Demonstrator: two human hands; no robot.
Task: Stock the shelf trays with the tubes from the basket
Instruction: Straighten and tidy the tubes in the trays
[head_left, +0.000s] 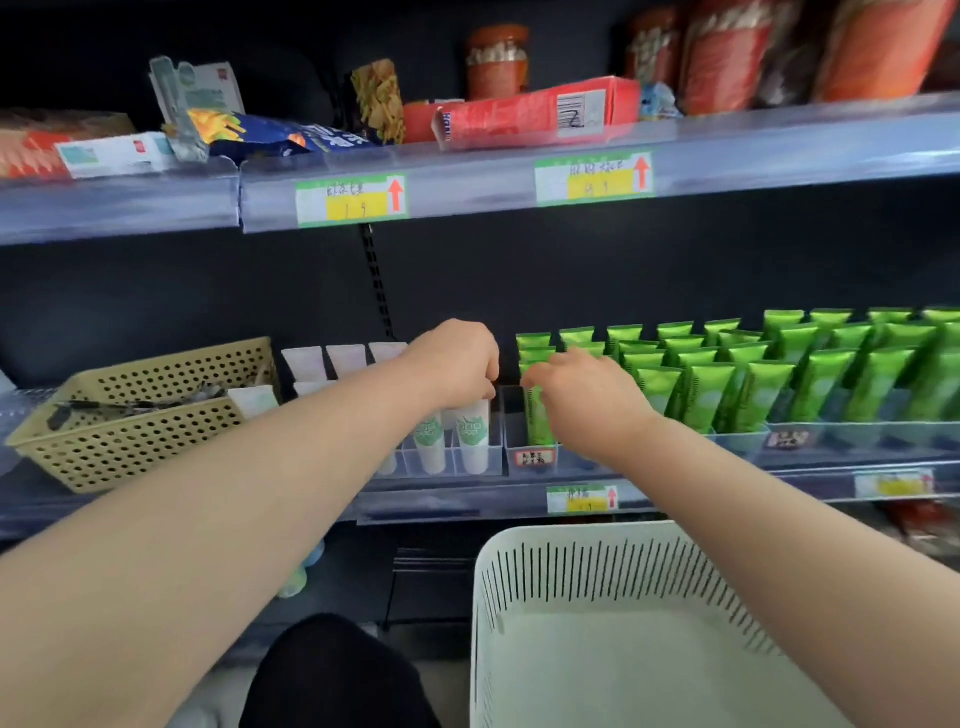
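My left hand (457, 364) is closed over the top of a white tube (472, 436) that stands upright in a clear shelf tray (480, 465); a second white tube (430, 441) stands just left of it. My right hand (582, 395) rests on a green tube (537, 421) standing at the front of the neighbouring clear tray (535, 457), fingers curled on its top. More white tubes (345, 361) stand behind my left arm. Rows of green tubes (779, 374) fill the trays to the right. The white slotted basket (623, 623) below shows no tubes.
A beige perforated basket (140, 410) sits on the shelf at the left. The upper shelf (519, 171) carries snack boxes and jars, with price labels on its edge. A dark knee (332, 670) is beside the white basket.
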